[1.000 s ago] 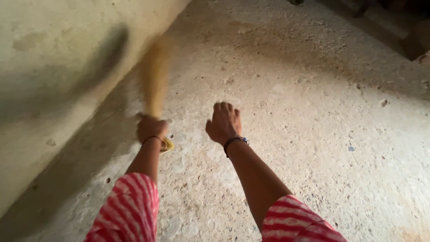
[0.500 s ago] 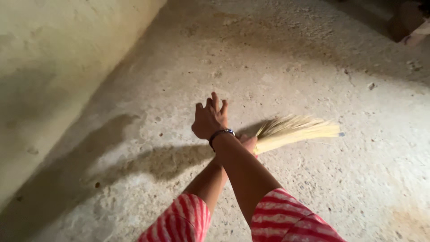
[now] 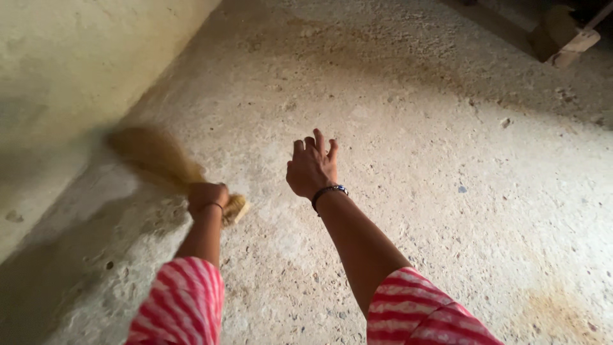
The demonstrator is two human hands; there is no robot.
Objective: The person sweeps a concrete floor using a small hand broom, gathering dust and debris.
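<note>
The left hand (image 3: pixel 205 197) is clenched around the bound handle end of a straw hand broom (image 3: pixel 159 163). The broom's bristles fan up and to the left from the fist, blurred, low over the rough concrete floor (image 3: pixel 408 115) near the foot of the plastered wall (image 3: pixel 70 70). The right hand (image 3: pixel 311 169) hangs empty to the right of the broom, fingers loosely spread, a dark bracelet (image 3: pixel 329 193) at its wrist.

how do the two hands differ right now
The left hand is closed around a straw broom near the wall; the right hand holds nothing, fingers loosely spread above the floor. The left hand sits lower in view, the right farther forward. Both have a wristband and striped red sleeves.
</note>
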